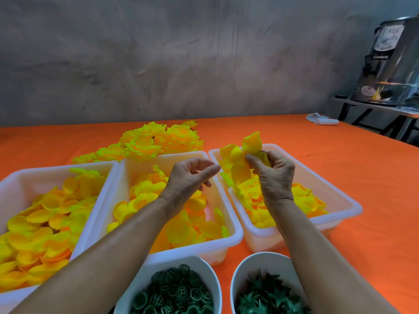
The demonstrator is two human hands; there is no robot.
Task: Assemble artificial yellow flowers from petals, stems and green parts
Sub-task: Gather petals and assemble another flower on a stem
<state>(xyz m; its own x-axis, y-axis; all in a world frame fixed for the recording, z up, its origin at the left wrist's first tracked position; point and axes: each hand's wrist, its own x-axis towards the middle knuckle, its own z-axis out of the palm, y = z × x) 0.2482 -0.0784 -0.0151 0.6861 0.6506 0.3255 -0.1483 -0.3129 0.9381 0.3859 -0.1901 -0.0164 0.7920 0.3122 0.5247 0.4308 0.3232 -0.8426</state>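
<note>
My right hand (273, 175) pinches a cluster of yellow fabric petals (243, 155) and holds it above the right white tub (340, 200). My left hand (190, 177) hovers beside it over the middle white tub (226, 214), fingers loosely curled with the fingertips reaching toward the petals, holding nothing I can see. Both tubs hold loose yellow petals. A third tub of petals (18, 177) stands at the left. Near me are a white bowl of green rings (174, 291) and a white bowl of green spiky calyx pieces (267, 293).
A pile of finished yellow flowers (154, 141) lies on the orange tablecloth (362, 166) behind the tubs. A white roll (322, 120) lies at the far right edge. A metal urn (390, 64) stands on a side stand beyond the table.
</note>
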